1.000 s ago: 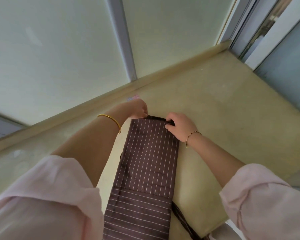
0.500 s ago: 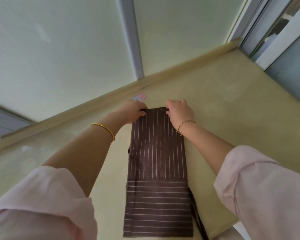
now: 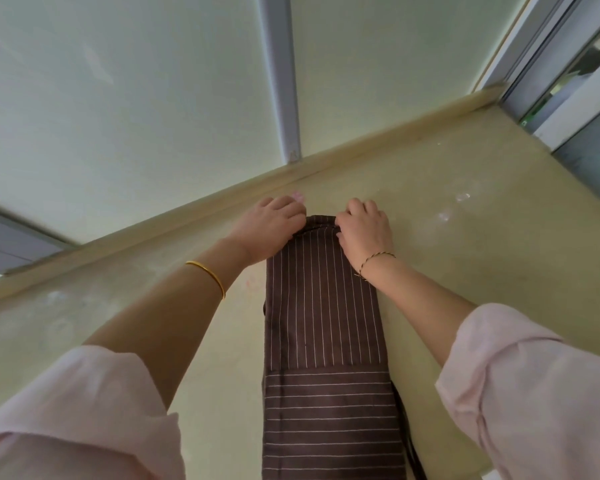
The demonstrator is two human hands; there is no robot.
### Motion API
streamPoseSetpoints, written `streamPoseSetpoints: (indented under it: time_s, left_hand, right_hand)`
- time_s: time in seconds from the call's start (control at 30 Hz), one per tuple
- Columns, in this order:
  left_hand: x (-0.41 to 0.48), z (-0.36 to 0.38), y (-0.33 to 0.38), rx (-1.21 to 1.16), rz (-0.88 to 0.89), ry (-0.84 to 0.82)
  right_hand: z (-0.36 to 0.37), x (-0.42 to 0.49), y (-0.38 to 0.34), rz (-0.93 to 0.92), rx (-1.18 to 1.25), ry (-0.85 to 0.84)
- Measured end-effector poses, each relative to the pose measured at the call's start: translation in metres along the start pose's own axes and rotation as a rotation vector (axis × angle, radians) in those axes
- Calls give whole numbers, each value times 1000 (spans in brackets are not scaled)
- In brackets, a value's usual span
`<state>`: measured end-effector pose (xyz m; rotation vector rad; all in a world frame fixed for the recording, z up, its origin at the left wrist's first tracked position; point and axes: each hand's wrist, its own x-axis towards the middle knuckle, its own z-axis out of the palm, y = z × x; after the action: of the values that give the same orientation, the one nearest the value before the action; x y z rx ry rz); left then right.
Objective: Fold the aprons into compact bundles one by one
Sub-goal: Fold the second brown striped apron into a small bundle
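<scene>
Nearest, two pink sleeves (image 3: 84, 420) are pushed up above the forearms. Between them the apron (image 3: 326, 358), brown with thin white stripes, lies flat on the yellowish table (image 3: 482, 254) as a long narrow strip running away from the person. Its near part has stripes running across; beyond a seam the stripes run lengthwise. A dark strap (image 3: 407, 434) trails off its right edge near the bottom.

Farther along, a gold bangle (image 3: 207, 277) sits on the left forearm and a thin cord bracelet (image 3: 374, 261) on the right wrist.

At the far end of the strip, the left hand (image 3: 267, 230) grips the left corner, fingers curled together over the edge. The right hand (image 3: 364, 226) grips the right corner, fingers bent and thumb tucked against the cloth, pinching it. The far edge between the hands is lifted slightly, showing a dark layer beneath.

Beyond the hands, a raised ledge (image 3: 361, 147) borders the table, with a pale wall (image 3: 118, 98) behind it.
</scene>
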<state>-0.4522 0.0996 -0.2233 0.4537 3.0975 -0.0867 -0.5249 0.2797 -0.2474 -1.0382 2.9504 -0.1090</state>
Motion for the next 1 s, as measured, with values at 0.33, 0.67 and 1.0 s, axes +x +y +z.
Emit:
streamPoseSetpoints:
  time_s: [0.33, 0.67, 1.0]
  left_hand:
    - [7, -10, 5, -401, -316, -77]
    - [10, 17, 23, -127, -517, 94]
    - [-39, 51, 64, -126, -426, -160]
  right_hand:
    - [0, 7, 6, 94, 138, -47]
    - [8, -37, -18, -33, 99, 183]
    - [22, -70, -20, -74, 90, -27]
